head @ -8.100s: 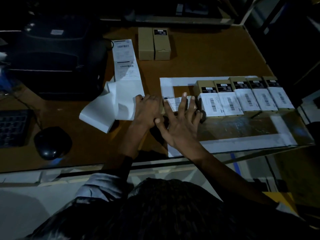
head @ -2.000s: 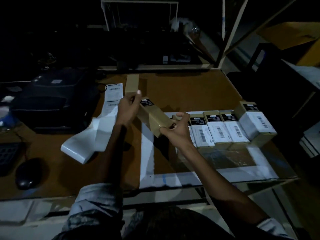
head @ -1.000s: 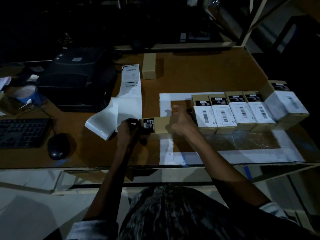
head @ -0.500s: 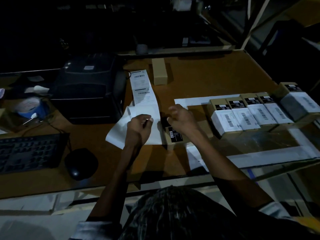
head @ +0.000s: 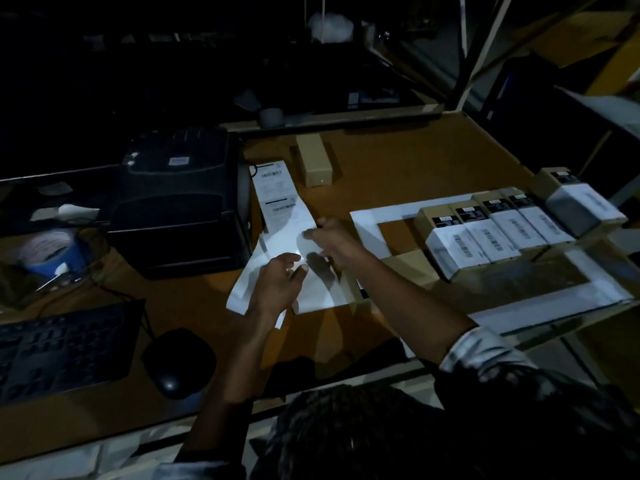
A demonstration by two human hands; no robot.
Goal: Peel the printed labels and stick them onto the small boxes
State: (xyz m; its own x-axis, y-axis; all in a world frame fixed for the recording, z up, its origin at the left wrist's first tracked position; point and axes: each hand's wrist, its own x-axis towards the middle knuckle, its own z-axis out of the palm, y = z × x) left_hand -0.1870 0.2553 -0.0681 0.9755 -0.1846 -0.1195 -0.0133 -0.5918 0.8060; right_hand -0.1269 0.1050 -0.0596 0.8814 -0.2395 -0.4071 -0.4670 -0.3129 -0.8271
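Observation:
A strip of printed labels (head: 277,192) runs out of the black label printer (head: 180,199) onto the brown table, ending in blank backing paper (head: 318,289). My left hand (head: 277,287) presses flat on that paper. My right hand (head: 329,237) pinches the strip's right edge just below the lowest printed label. A plain tan box (head: 356,289) lies under my right forearm, mostly hidden. Several labelled boxes (head: 485,237) stand in a row to the right. One more plain box (head: 313,164) lies at the back.
A keyboard (head: 59,348) and a mouse (head: 176,362) lie at the front left. A blue tape roll (head: 52,251) sits left of the printer. White tape lines (head: 367,223) mark a rectangle around the labelled boxes. The table's right edge (head: 502,147) borders dark shelving.
My right hand left the plain box and moved up-left onto the label strip. My left hand stayed on the backing paper. The camera view shifted slightly right.

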